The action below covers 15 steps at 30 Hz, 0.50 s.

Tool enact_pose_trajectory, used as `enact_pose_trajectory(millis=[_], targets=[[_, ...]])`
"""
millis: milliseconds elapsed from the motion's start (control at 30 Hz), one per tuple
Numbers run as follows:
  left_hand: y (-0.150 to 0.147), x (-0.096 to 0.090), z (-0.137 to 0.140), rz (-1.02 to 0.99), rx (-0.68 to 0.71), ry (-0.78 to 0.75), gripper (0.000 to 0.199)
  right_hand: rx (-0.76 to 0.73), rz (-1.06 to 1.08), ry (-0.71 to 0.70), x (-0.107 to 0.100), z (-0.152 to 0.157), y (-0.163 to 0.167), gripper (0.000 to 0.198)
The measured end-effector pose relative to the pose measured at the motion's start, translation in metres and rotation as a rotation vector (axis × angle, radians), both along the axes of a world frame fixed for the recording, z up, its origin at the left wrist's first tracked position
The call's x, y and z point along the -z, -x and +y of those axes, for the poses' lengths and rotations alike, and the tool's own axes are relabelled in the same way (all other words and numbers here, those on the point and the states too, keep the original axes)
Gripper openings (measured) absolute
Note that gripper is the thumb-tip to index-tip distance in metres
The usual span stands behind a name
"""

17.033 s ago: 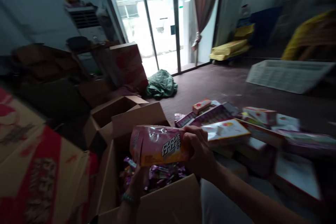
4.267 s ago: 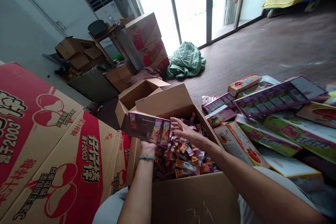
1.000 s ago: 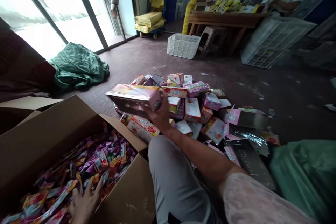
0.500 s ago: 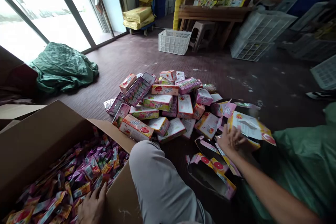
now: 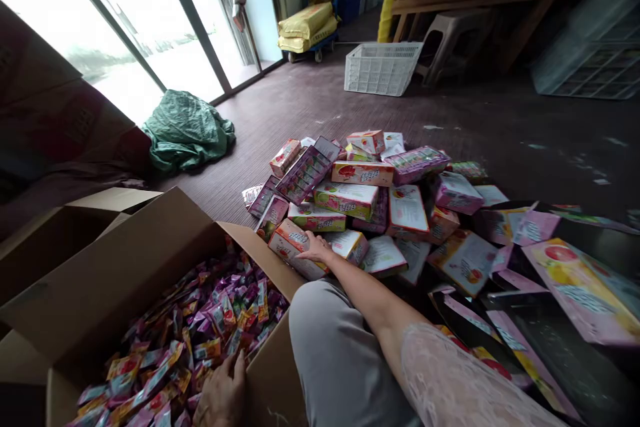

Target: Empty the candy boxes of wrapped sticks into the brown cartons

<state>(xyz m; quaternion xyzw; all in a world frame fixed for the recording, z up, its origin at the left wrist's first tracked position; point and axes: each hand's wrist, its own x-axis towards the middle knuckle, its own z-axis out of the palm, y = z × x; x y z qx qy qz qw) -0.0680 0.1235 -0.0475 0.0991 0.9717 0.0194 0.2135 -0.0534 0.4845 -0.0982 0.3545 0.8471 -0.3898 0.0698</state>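
My right hand (image 5: pixel 317 248) reaches across my knee and has its fingers over the near end of an orange candy box (image 5: pixel 289 240) at the front of a heap of candy boxes. The thumb side is partly hidden. At the lower left, a brown carton (image 5: pixel 273 380) holds many small wrapped candies (image 5: pixel 220 320) in purple, orange and pink. Against the carton's inner right wall, my left hand (image 5: pixel 223 392) rests on the candies with fingers stretched out, its wrist cut off by the frame. Other printed boxes (image 5: pixel 345 199) lie piled behind the orange one.
Torn, opened packaging (image 5: pixel 520 347) and a yellow-pink box (image 5: pixel 580 290) lie at the right. A green sack (image 5: pixel 187 130) sits by the glass door. Farther back are a white crate (image 5: pixel 383 70), a stool (image 5: pixel 453 40) and a cart with yellow sacks (image 5: pixel 307 27).
My right hand has left the torn packaging at the right and moved left onto the orange candy box. My left hand stays in the carton. The view has turned left and down.
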Motion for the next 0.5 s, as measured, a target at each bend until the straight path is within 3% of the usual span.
enact_pose_trajectory(millis=[133, 267, 333, 433, 500], targets=[[-0.002, -0.003, 0.001, -0.075, -0.034, -0.038, 0.066, 0.03, 0.052, -0.062, 0.009, 0.0, 0.0, 0.075], [-0.005, 0.001, -0.001, -0.074, -0.015, -0.065, 0.066, 0.092, 0.154, -0.193, -0.014, -0.011, -0.012, 0.056], [-0.006, 0.006, -0.005, -0.072, -0.026, -0.096, 0.065, 0.1, 0.236, -0.259, -0.041, -0.01, -0.017, 0.056], [-0.005, 0.007, -0.01, -0.048, -0.092, -0.191, 0.064, 0.112, 0.468, -0.309, -0.1, -0.001, -0.021, 0.059], [-0.001, -0.003, -0.008, -0.013, -0.099, -0.356, 0.058, 0.116, 0.653, -0.191, -0.145, -0.001, -0.02, 0.06]])
